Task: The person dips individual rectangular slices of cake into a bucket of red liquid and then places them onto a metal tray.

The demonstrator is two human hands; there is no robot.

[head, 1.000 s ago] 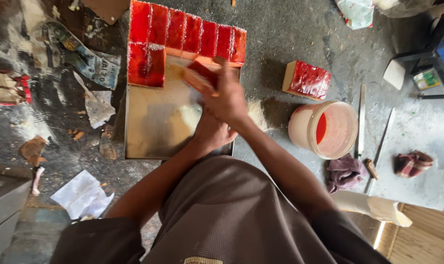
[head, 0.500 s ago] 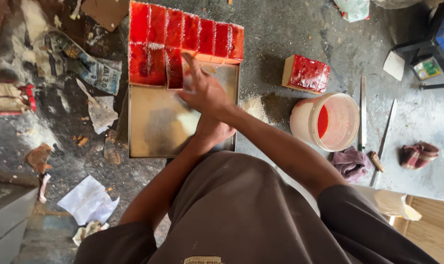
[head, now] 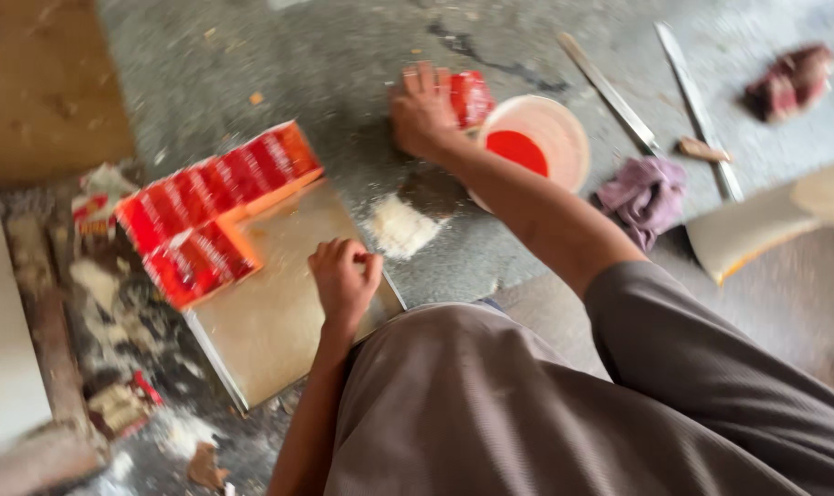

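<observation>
**Right hand on a half-hidden red block**

Head view, blurred: the right hand (head: 423, 112) lies fingers spread over a red block (head: 471, 95), covering its near side, just beside the bucket (head: 538, 140). The left hand (head: 343, 278) rests curled, holding nothing, on the board's (head: 279, 317) bare part; beyond its fingers the red tiles (head: 210, 207) reach the board's far edge.

One tray (head: 279, 321), one bucket (head: 538, 138), two knives (head: 610, 92), two cloths (head: 646, 193).
</observation>
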